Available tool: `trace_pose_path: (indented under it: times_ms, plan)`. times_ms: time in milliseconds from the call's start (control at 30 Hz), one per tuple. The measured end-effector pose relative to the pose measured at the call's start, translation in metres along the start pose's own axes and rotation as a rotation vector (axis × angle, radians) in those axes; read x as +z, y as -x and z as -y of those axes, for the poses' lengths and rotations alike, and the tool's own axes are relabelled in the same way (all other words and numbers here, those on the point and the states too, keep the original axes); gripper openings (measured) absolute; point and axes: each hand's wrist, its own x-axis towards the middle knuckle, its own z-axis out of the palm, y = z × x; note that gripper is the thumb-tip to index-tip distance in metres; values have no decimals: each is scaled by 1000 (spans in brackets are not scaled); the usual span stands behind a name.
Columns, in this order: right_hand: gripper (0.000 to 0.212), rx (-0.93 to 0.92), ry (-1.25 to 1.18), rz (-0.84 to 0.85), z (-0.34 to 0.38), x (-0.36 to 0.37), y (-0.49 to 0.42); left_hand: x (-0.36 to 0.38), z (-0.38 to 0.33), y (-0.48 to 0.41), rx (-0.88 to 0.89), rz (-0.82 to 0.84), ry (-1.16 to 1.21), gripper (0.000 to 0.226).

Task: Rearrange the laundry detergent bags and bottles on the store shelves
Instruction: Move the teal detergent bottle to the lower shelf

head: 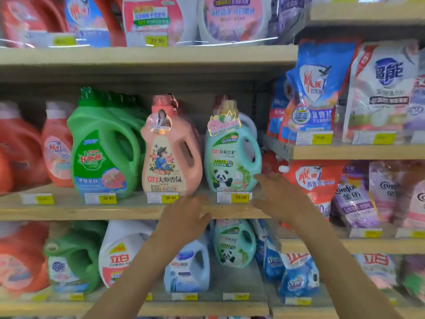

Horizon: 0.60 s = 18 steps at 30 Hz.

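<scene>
While empty hands (232,208) hover, teal panda bottle (232,157) just above, between them

Just above the left hand (186,215), a yellow price tag (170,198) reads 29.90, under a peach bottle (169,153) marked 立白 大师香氛. Between the hands, another tag (240,197) reads 35.00, below a teal panda bottle (230,157) marked 立白. Further left, a tag (108,198) reads 29.90. Right of the right hand (279,196), purple bags (351,199) say Comfort 金纺.
</scene>
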Motion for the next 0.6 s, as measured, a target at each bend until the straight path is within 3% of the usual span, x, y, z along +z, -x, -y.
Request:
trace_pose_path:
  times_ms: [333,600]
  plan:
    - [83,-52,-104,-253,-23,-32,-135,16,-8,-89,-93,-170,402,39]
    - [105,-67,-324,-184,-17,-17,-192,33,-10,-128,-141,-144,335,51]
